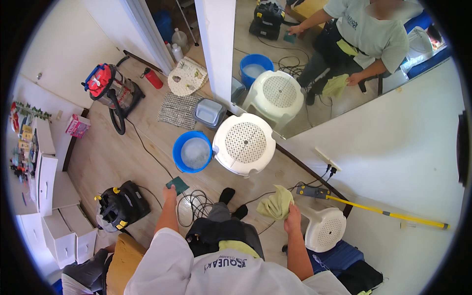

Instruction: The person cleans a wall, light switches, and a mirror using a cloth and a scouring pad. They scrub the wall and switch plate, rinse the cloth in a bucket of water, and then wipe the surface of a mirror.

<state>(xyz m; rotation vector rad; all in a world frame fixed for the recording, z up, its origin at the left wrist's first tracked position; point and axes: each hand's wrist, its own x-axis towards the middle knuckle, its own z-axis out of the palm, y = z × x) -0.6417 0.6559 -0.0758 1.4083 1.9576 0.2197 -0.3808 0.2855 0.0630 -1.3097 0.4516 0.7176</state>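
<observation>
Between the fingers of my left hand (pixel 170 193) is a dark green scouring pad (pixel 177 185), held out above the floor. My right hand (pixel 293 218) grips a crumpled yellow-green cloth (pixel 276 203) that hangs loosely. Ahead of me stands a white plastic stool (pixel 245 143) with a perforated round seat. Touching or very near its left side is a blue bucket (pixel 192 152) of foamy water. Another yellow-green cloth (pixel 239 247) is tucked at my waist. A large wall mirror (pixel 317 62) reflects both hands, the stool and the bucket.
Coiled black cable (pixel 195 208) lies by my feet. Left are a black-and-yellow cleaning machine (pixel 123 204) and a drum vacuum cleaner (pixel 114 88). A second white stool (pixel 326 230) and a yellow-handled flat tool (pixel 387 213) are right. A person's leg (pixel 86 271) shows lower left, beside a mustard cushion (pixel 123 263).
</observation>
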